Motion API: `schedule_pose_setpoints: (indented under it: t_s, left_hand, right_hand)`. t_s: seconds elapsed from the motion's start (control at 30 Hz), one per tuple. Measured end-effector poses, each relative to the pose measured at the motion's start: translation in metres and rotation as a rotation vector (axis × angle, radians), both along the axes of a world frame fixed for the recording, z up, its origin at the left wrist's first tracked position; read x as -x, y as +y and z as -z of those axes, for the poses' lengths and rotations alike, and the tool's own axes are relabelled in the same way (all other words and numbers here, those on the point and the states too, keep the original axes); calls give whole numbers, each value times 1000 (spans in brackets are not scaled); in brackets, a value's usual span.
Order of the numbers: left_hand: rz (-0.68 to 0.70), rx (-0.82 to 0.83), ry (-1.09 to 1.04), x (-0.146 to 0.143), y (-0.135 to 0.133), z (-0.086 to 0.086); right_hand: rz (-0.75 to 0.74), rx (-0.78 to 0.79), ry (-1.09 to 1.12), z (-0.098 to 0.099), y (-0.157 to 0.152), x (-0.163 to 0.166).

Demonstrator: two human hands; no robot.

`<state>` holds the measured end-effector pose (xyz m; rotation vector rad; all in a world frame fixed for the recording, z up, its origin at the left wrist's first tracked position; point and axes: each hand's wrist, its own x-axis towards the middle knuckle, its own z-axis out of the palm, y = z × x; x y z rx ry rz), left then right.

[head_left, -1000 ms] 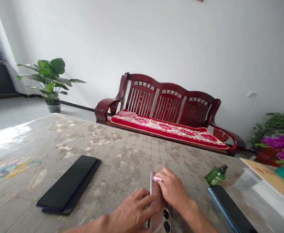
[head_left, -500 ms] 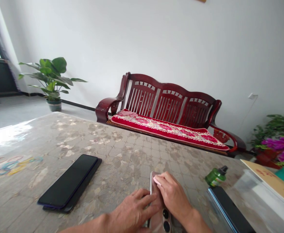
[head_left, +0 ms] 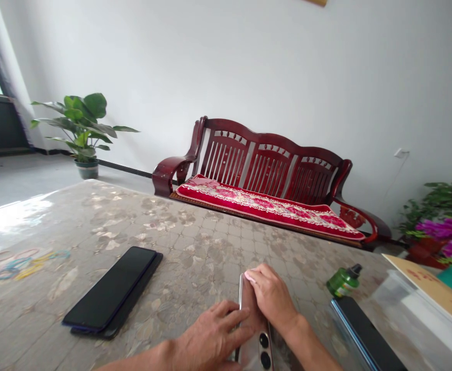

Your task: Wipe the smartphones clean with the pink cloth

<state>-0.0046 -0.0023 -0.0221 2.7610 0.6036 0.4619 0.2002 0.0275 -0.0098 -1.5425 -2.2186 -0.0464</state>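
Observation:
A rose-coloured phone lies on the table with its back up, two large round camera lenses toward me. My left hand steadies it from the left, fingers laid across its back. My right hand is at the phone's far end, its fingers closed on a small pink pad pressed against the back near the top edge. Most of the pad is hidden under the fingers. The phone's near end runs out of the picture.
On the left lies a dark phone over another dark flat piece, beyond it coloured rubber bands. To the right are a green bottle, another phone and a clear box. A red-cushioned wooden bench stands behind the table.
My right hand has slid slightly farther away along the phone's back with the pink pad, up to its far edge. My left hand and the phone have stayed nearly in place.

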Motion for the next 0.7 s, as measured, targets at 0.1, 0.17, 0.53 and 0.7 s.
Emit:
schedule_pose_setpoints:
  t_s: [0.1,0.17,0.53,0.7]
  left_hand:
    - [5,2,-8,-1,0,-1]
    - [10,10,-22,-1,0,-2]
    - [0,14,-2,0,-1,-2]
    - [-1,17,-1,0,1,2]
  right_hand:
    - [-27,19,0,1,-7,-1]
    - [-85,42,19,1,-18,-2]
    - [-42,-11,-2,1,-4,-1]
    - [-9,-3,-45,-1,-4,1]
